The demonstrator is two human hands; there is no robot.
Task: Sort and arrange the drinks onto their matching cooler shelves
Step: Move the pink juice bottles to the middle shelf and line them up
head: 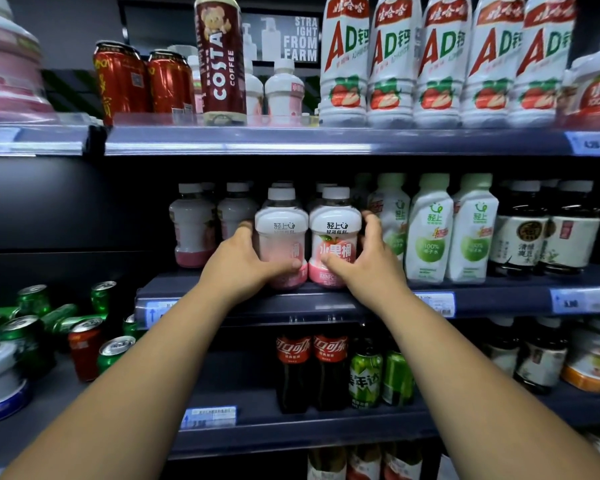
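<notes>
Pink bottles [282, 233], frame centre, are clamped by fingers of left hand [246, 268] and right hand [368, 268]; toppling off the shelf [326, 301] lip is risked by skewed release.

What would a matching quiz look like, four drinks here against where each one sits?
Drinks:
1 Costa bottle
2 cola bottles
3 green cans
4 front pink bottles

Places:
A third shelf down
B far left, some tipped
C gripped by left hand and right hand
D top shelf

Pairs: 1-D, 2-A, 3-B, 4-C
</notes>
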